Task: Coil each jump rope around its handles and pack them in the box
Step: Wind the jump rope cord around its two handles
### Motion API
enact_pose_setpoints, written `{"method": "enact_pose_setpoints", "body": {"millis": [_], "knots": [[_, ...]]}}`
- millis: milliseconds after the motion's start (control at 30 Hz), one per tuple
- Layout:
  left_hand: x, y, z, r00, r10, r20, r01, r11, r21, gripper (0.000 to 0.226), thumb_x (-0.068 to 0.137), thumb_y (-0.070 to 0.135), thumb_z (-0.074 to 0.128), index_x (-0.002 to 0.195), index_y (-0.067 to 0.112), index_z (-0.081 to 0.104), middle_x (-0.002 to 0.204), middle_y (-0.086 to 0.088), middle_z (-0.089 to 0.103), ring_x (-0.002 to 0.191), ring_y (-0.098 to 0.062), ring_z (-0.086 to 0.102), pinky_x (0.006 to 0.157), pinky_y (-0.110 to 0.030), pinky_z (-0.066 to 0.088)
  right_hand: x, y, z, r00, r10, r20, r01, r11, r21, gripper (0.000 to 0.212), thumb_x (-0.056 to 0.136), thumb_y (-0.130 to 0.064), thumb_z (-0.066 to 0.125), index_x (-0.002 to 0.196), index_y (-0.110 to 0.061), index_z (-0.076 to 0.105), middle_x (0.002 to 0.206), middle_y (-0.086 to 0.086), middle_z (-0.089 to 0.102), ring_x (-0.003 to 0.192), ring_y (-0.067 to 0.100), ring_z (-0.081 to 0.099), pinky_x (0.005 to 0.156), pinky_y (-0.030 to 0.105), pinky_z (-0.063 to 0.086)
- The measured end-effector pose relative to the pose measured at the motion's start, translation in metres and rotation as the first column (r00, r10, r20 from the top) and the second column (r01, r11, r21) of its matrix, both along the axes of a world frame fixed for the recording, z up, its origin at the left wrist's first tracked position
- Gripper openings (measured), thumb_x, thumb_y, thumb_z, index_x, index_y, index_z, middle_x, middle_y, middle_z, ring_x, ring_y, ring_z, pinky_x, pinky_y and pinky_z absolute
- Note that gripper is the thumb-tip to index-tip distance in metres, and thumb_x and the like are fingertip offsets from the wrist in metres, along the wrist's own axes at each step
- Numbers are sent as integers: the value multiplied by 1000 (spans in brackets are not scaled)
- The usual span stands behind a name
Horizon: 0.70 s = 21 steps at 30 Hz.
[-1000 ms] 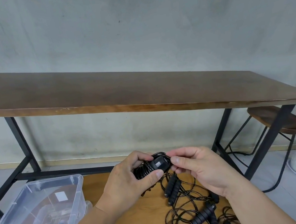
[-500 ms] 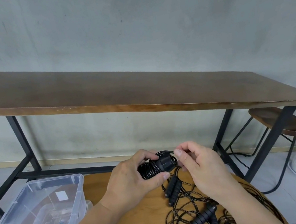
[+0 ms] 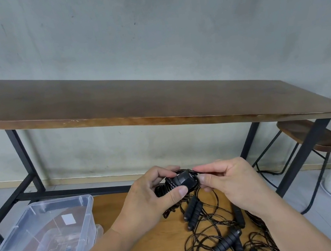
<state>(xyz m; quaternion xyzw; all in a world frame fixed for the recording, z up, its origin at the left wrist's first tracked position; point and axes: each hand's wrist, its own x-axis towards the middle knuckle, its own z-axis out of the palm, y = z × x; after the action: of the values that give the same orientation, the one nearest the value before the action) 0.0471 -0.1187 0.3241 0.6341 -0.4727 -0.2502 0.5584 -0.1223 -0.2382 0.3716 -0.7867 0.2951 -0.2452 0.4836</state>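
The step in hand looks like the finish of one coil. The left hand [image 3: 147, 199] grips a black jump-rope bundle [image 3: 175, 185], thin cord wound tightly round its paired handles, with the thumb pressed across the near side and the other fingers curled over the top. The right hand [image 3: 228, 180] pinches the last short run of black cord [image 3: 195, 171] between thumb and forefinger, right at the handle's end cap at 3 o'clock of the bundle. The bundle is held in the air above the round, light wooden surface [image 3: 156, 245], not resting on it.

Judging from this, the next move calls for tucking or locking that loose end under a wrap so the coil holds, then carrying the bundle toward 9 o'clock into the clear plastic storage box [image 3: 82, 204], which stands open just beside the surface. Something dark lies inside the box, seen through the wall; what it is cannot be told.

Much of the task seems left: a tangle of uncoiled black ropes with ribbed foam handles [image 3: 225, 243] lies on the surface at 5 o'clock of the hands, cords looped over one another, so the next rope may need teasing free.

As for writing, a small white label [image 3: 68, 219] sits on the box, but nothing on it can be read. No brand shows on the handles.
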Motion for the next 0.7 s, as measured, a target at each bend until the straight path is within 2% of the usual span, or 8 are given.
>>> {"method": "enact_pose_setpoints", "body": {"millis": [100, 200, 300, 400, 500, 600, 700], "knots": [[0, -1, -2, 998, -8, -64, 8, 1000, -2, 43, 69, 46, 77, 104, 22, 65, 117, 26, 67, 112, 2, 62, 94, -29, 53, -5, 1, -1, 996, 52, -75, -63, 988, -140, 28, 93, -13, 65, 104, -38, 73, 88, -12, 71, 73, 7, 67, 69, 17, 53], [-4, -3, -7, 991, -3, -132, 1, 1000, -13, 42, 70, 40, 77, 104, 18, 66, 111, 20, 71, 106, -1, 66, 85, -21, 55, -7, 3, -7, 996, 17, -90, -35, 977, -208, 28, 93, -14, 65, 107, -37, 73, 86, -14, 69, 73, 5, 66, 69, 18, 53], [-7, -5, -8, 984, -2, -177, 0, 1000, -8, 40, 71, 39, 76, 103, 18, 65, 106, 17, 73, 101, -3, 68, 77, -17, 54, -4, 6, -14, 998, -68, -18, 64, 984, -166, 28, 89, -10, 70, 102, -34, 75, 85, -11, 73, 75, 9, 70, 66, 21, 57], [-4, -6, -8, 991, 33, -126, -30, 999, 20, 40, 70, 49, 74, 102, 26, 65, 104, 18, 73, 99, -1, 68, 80, -21, 55, 0, 11, -18, 989, -137, 59, 141, 987, -73, 27, 87, -5, 72, 94, -31, 74, 77, -10, 74, 70, 8, 72, 63, 18, 56], [-5, -6, -8, 991, 59, -117, -57, 998, 14, 41, 68, 51, 73, 100, 27, 66, 103, 20, 73, 98, 0, 68, 80, -19, 55, 1, 18, -20, 993, -106, 50, 112, 984, -137, 35, 89, -6, 69, 94, -41, 73, 81, -18, 74, 75, 3, 71, 67, 14, 54], [-6, -7, -7, 987, 87, -138, -88, 996, 0, 42, 66, 49, 73, 99, 24, 65, 97, 25, 72, 91, 3, 69, 73, -13, 53, 3, 23, -24, 997, -60, 46, 66, 985, -160, 35, 89, -16, 70, 97, -50, 69, 90, -18, 70, 88, 4, 67, 77, 17, 54], [-8, -8, -6, 987, 97, -130, -98, 995, -2, 42, 66, 50, 73, 99, 26, 65, 98, 23, 72, 90, 5, 68, 72, -13, 53, 8, 23, -27, 982, -169, 82, 180, 972, -149, 28, 86, -24, 74, 89, -52, 69, 91, -19, 70, 91, -2, 65, 77, 13, 51]]}}
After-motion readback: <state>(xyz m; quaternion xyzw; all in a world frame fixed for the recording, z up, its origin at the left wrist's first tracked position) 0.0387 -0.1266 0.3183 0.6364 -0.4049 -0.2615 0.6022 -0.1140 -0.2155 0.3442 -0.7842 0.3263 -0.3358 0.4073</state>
